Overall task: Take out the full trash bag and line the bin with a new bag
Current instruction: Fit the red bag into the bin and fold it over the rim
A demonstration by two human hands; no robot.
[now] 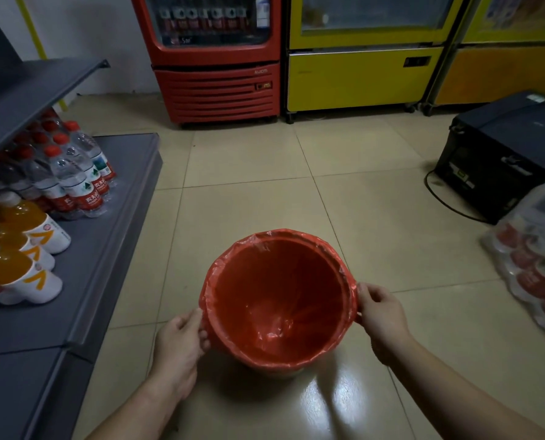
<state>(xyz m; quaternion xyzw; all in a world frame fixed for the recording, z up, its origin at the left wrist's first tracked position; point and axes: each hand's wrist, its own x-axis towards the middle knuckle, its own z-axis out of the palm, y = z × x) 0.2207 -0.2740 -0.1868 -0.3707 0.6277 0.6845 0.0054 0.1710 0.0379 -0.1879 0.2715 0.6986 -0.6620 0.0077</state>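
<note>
— So where does the bin point(255, 360) sit against the two hands?

— Between them, on the tiled floor point(252, 173). The left hand point(180, 339) curls against its left wall just under the rim; the right hand point(380, 314) pinches the folded edge of the red bag point(280, 300) at the right rim, thumb on top.

— And the bag itself?

— Already inside, empty, its mouth turned over the rim all round. No full bag shows anywhere, so I judge the lining nearly done.

— Which way does the next move run?

— The bin's axis stands upright, so any tucking runs down the outer wall from each grip. The far rim, straight ahead of both hands, looks a little crumpled; both hands are about equally far from it.

— Is the left hand gripping plastic or only bracing?

— I cannot tell; its fingertips are hidden behind the bag's overhang.

— Anything in the way?

— Nothing close. A grey shelf point(74, 274) with bottles point(74, 173) lies left of the left hand, wrapped bottle packs point(538, 265) well right of the right hand, coolers point(217, 74) far ahead.
</note>
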